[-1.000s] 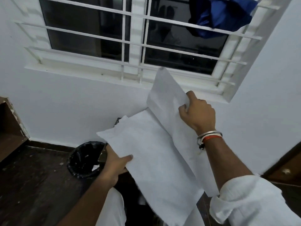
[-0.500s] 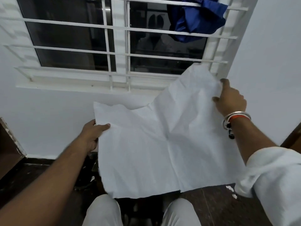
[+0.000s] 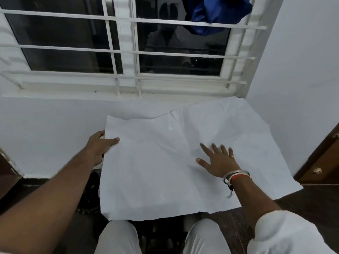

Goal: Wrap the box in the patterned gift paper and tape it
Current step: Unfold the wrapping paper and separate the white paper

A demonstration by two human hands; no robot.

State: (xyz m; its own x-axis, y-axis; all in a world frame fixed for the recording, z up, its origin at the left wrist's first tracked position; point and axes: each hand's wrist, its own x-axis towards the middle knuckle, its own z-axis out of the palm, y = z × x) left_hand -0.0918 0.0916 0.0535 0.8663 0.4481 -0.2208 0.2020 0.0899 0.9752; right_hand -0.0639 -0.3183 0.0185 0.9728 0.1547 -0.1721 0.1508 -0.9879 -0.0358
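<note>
White paper point(image 3: 156, 171), crumpled and creased, lies spread almost flat in front of the person, its plain side up; no pattern shows. Its long axis runs left to right. The far right corner reaches up toward the window sill point(image 3: 73, 88) and the near right corner hangs out over the dark floor point(image 3: 311, 198). What carries the sheet from below is hidden.

The left hand point(image 3: 100, 145) pinches the sheet's left edge near the far corner, thumb on top and fingers under it. The right hand point(image 3: 218, 160) lies flat on the paper right of its middle, fingers straight and spread, with bangles point(image 3: 236, 176) at the wrist.

The far edge is ragged and stops just short of the white wall point(image 3: 45, 125) under the barred window point(image 3: 128, 52), where a blue cloth point(image 3: 216, 13) hangs. The near edge ends just above the person's knees point(image 3: 117, 237). A brown wooden door point(image 3: 319, 165) stands near the right edge, and there is bare wall to the left.
</note>
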